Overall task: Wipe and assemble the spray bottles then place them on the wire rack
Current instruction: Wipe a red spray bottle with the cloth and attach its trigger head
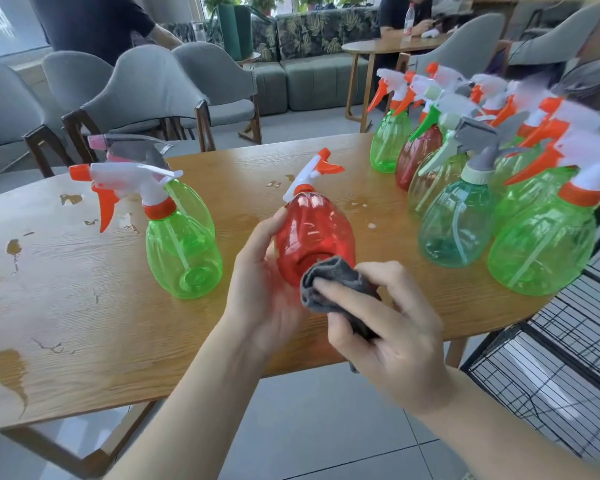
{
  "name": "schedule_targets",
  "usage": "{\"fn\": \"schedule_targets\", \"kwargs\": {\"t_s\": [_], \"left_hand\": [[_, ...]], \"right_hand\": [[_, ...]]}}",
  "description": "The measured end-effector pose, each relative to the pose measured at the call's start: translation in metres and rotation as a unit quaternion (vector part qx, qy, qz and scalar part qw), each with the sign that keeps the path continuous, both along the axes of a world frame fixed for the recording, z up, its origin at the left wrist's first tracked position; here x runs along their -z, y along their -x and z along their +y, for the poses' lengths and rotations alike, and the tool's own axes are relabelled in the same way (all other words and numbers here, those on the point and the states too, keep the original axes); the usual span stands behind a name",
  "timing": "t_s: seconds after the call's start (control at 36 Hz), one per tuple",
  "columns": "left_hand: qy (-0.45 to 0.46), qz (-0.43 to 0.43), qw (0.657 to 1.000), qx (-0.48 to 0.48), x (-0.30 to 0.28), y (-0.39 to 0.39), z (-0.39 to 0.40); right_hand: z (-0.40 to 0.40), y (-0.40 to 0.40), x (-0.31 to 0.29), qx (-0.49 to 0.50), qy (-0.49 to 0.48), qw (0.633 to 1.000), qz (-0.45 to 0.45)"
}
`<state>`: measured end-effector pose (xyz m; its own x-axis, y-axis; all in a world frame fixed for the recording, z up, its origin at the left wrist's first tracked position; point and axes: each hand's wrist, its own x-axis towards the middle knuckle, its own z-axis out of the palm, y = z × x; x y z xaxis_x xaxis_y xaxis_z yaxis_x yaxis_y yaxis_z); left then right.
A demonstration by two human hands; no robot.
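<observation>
Bottles stand in two groups on the wooden bench (84, 323): two at the left, a green spray bottle (184, 251) with a pink-nozzled one (132, 150) half hidden behind it, and a crowded cluster (482, 188) at the right, too overlapped and blurred to count exactly. One red spray bottle (314, 233) is held tilted above the bench's middle, base toward the camera, orange-and-white trigger head pointing away. The left hand (267, 282) grasps its side, fingers curled round the body. The right hand (385, 327) clenches one grey cloth (333, 289), pressing it against the bottle's base. Bare bench lies between the two groups, with small water puddles. A black wire rack (551, 358) stands just beside the bench's right edge.
</observation>
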<state>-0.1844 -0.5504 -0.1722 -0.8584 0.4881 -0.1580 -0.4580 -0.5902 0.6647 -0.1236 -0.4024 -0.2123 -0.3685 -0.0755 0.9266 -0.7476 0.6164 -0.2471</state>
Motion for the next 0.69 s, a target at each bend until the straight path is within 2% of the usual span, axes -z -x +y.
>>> {"fn": "schedule_targets", "kwargs": {"t_s": [0.11,0.25,0.39,0.53,0.69], "left_hand": [[-0.006,-0.013,1.0,0.02,0.003,0.002,0.004],[-0.07,-0.036,0.997,0.029,0.004,0.0,0.013],[-0.12,-0.024,0.991,0.047,0.006,0.002,0.016],[-0.101,-0.015,0.995,-0.022,0.008,0.009,0.02],[-0.106,-0.001,0.992,-0.073,0.014,0.016,0.024]], "right_hand": [[0.001,0.003,0.003,0.024,-0.079,0.995,0.049],[0.002,0.013,-0.006,0.103,-0.096,0.989,0.05],[0.007,0.021,-0.016,0.134,-0.073,0.987,0.044],[0.016,0.025,-0.017,0.168,-0.038,0.985,0.027],[0.016,0.019,-0.002,0.172,-0.015,0.984,-0.035]]}}
